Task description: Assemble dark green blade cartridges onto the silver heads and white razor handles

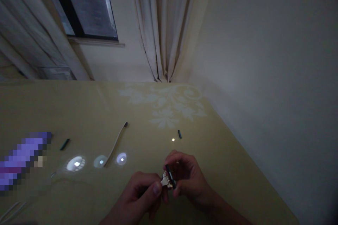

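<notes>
Near the front of the table, my left hand [144, 195] pinches a small whitish metallic piece [166, 180] between thumb and fingers. My right hand [188, 177] grips a short dark bar [170, 176] between its thumb and fingertips. The bar stands against the right side of the whitish piece, and the two seem to touch. Fingers partly hide both parts, and fine detail is too small to make out.
The glossy yellowish table [211, 154] carries a small dark strip [180, 134], another dark strip [64, 144], a thin pale cable [114, 144] with a dark tip, and a pixelated purple shape [23, 158]. A wall [264, 77] borders the right edge; curtains [165, 24] hang behind.
</notes>
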Available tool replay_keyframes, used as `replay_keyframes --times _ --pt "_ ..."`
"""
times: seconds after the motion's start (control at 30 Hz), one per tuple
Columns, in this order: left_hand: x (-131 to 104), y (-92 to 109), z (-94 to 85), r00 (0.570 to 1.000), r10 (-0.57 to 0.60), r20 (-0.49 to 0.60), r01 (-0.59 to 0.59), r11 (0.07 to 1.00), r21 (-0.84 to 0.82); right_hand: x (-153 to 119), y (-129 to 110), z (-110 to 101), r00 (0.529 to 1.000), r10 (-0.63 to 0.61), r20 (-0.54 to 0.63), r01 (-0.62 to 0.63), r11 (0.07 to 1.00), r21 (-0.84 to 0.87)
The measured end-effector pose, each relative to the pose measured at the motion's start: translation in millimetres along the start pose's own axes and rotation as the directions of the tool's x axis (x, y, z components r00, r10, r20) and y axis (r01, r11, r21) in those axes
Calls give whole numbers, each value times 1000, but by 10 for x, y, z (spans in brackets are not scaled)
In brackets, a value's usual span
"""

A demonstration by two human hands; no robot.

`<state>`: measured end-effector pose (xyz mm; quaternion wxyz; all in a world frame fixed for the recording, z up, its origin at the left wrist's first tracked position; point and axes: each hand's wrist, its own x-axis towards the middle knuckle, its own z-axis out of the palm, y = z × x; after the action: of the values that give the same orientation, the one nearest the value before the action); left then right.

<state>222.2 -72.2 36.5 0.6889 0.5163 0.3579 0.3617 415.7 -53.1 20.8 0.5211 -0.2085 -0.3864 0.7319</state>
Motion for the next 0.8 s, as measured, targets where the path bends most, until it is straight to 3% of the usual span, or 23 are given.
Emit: replay_keyframes --times 0.23,0.4,0.53,0.8 --pt "30 -121 -57 996 73 51 -74 997 18 27 4 -20 999 -32 28 32 999 -15" --pt "30 -93 -68 992 97 82 -102 993 55 28 5 -14 999 -33 38 33 999 -6" --pt "-4 -56 -61 995 94 17 -95 991 96 23 14 -15 998 -36 44 36 999 2" --pt "-5 -42 -30 996 93 4 -93 989 114 39 17 -27 998 -52 45 52 999 -16"
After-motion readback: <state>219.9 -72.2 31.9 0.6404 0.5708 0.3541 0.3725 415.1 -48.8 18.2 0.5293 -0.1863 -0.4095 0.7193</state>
